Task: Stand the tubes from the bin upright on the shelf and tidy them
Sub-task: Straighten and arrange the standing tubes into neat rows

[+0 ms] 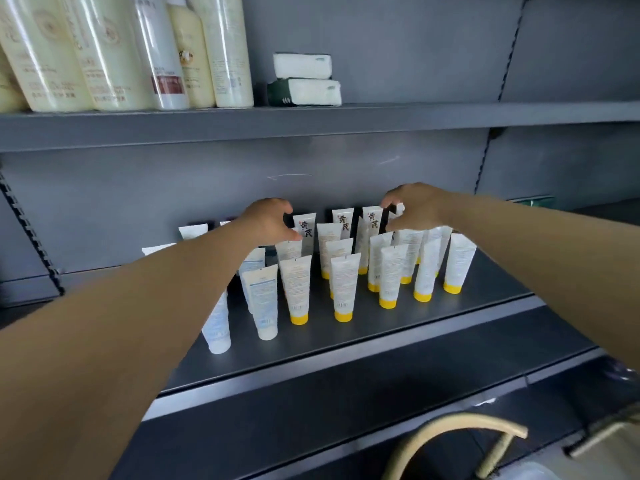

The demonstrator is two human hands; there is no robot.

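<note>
Several white tubes stand cap-down on the grey shelf: yellow-capped tubes in the middle and right, white-capped tubes at the left, and tubes with dark lettering in the back row. My left hand arches over the back row in a wide curve, and its thumb touches the top edge of a tube. My right hand reaches over the right rear group, where its fingers and thumb pinch the top of a white tube. Part of the left group is hidden by my left forearm.
The upper shelf carries tall cream bottles at the left and two stacked white packs. At the bottom right are a beige curved handle and the corner of a bin. The front strip of the tube shelf is bare.
</note>
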